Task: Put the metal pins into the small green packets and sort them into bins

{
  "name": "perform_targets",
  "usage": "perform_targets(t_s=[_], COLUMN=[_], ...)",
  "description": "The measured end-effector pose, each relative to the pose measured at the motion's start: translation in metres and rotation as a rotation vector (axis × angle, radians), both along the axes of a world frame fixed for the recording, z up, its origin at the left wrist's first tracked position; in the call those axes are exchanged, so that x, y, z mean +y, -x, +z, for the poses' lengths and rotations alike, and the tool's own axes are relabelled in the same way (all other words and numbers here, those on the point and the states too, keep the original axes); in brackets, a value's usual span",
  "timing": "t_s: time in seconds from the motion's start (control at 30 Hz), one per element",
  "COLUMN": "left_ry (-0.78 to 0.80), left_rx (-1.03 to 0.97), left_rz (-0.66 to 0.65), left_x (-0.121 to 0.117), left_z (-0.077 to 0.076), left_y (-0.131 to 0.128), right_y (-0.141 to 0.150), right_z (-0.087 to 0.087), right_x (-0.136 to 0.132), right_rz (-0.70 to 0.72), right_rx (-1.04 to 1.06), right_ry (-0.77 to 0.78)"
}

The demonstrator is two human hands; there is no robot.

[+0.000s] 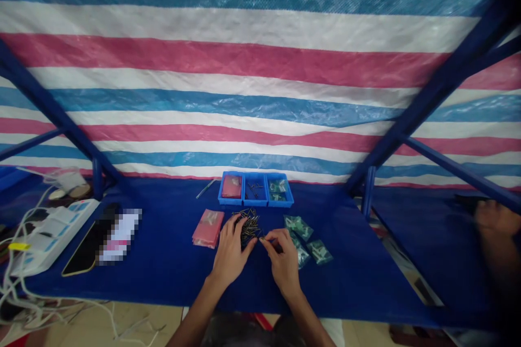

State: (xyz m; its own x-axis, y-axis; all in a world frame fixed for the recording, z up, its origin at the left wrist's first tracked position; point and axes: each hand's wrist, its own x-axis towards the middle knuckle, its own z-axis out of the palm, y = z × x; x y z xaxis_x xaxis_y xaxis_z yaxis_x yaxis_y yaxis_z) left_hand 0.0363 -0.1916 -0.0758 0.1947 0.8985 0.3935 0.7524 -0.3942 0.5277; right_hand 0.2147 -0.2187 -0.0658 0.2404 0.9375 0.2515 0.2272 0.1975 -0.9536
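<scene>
So, left hand spread at screw pile; can't tell if my right hand, near right, grips one.

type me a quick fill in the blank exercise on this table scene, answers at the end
1. The blue tray has ____ compartments in a row.
2. The pile of small metal parts is partly covered by the person's ____ hand.
3. On the table, the person's right hand is nearer the ____ packets than the pink packets.

Missing words: three; left; green.
</scene>
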Motion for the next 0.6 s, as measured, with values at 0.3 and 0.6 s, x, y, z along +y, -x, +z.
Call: perform_targets(t_s=[0.3, 0.6], left_ry=[0.002, -0.007], left_rx=[0.024, 0.039], left_rz=[-0.014, -0.012], left_x=[-0.0001, 0.0003], left_z=[0.0024, 0.0027], left_y=[-0.0004, -0.0017], right_y=[0.0016, 0.0003], right_z=[0.0005, 0.0016], right_x=[0.0005, -0.0028], right_rz=[0.013, 0.054], right_rx=[0.309, 0.267], right_ry=[0.176, 0.091])
